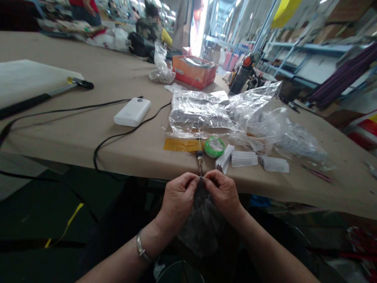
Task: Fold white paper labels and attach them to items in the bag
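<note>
In the head view, the left hand and right hand meet below the table edge. On each, thumb and forefinger are pressed together, pinching the top edge of a dark fabric that hangs down between the wrists. Just above the fingertips, the rod-like tool juts over the edge, its tip at or very near the pinched fabric. It looks like a heated iron, so the pinch is best kept close and the edge taut, with the fingertips to either side of the metal and never on it. Beyond the fingers lie a green tin, stacks of white tags, a yellow strip and clear bags. Any print on them is too small to read, and the white power bank shows no legible brand.
</note>
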Available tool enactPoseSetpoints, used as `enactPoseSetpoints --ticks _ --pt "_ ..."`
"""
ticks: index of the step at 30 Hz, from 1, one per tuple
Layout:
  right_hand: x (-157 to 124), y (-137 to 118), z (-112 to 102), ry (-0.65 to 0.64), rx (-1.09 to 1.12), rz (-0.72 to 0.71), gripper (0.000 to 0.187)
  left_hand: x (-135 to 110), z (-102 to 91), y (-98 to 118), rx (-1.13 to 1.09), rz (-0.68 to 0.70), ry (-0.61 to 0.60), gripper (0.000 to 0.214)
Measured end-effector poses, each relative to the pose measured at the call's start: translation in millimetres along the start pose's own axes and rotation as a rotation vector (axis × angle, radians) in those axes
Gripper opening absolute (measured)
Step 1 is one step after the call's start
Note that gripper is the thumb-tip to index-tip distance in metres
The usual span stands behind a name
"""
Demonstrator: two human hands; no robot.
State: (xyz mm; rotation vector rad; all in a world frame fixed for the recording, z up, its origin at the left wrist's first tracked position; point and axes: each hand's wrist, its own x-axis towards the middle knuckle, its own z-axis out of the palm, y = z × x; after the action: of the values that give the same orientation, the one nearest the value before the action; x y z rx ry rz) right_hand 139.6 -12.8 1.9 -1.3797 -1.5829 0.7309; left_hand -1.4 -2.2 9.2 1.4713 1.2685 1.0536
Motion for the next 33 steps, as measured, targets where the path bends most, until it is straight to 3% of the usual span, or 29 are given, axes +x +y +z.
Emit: enactPoseSetpoints --ticks 4,6,11,14,17,22,25,29,33 --pt "-11.0 -12.8 -18.3 -0.116 -0.121 -0.08 0.007 -12.7 -5.3 -2.7 -0.039 -0.03 -0.064 0.018" --pt "-8.0 -20.1 -32.4 -0.089 -0.237 -0.165 0.008 -16.1 -7.5 -11.6 -0.035 -0.062 -0.082 0.02" --pt "36.3 -26.8 -58.3 0.079 -0.607 -0.416 0.013 -11.1 -11.6 -37.6 -0.012 -0.102 0.036 0.03" --pt "63.2 -21.1 -60.6 0.071 -0.844 -0.425 0.018 -10.8 -14.6 -38.2 -0.001 -0.145 0.033 0.024" --pt "71.5 -14.3 -62.2 0.049 -0.838 -0.437 0.01 -14.4 -16.4 -32.3 0.003 -0.166 0.001 0.015" --pt "50.4 -1.8 -74.1 0.178 -0.527 -0.433 0.011 -19.3 -12.3 -27.9 -0.012 -0.168 -0.045 0.011" --pt "26.3 12.8 -75.0 0.166 -0.607 -0.448 0.012 -21.8 -6.7 -26.7 -0.021 -0.186 -0.087 0.012" --pt "-0.8 31.2 -66.9 0.109 -0.81 -0.475 0.031 -25.0 1.1 -27.3 -0.044 -0.211 -0.152 0.015" --pt "-5.0 36.2 -65.9 0.164 -0.759 -0.488 0.019 -25.7 10.7 -27.8 -0.082 -0.243 -0.193 0.017"
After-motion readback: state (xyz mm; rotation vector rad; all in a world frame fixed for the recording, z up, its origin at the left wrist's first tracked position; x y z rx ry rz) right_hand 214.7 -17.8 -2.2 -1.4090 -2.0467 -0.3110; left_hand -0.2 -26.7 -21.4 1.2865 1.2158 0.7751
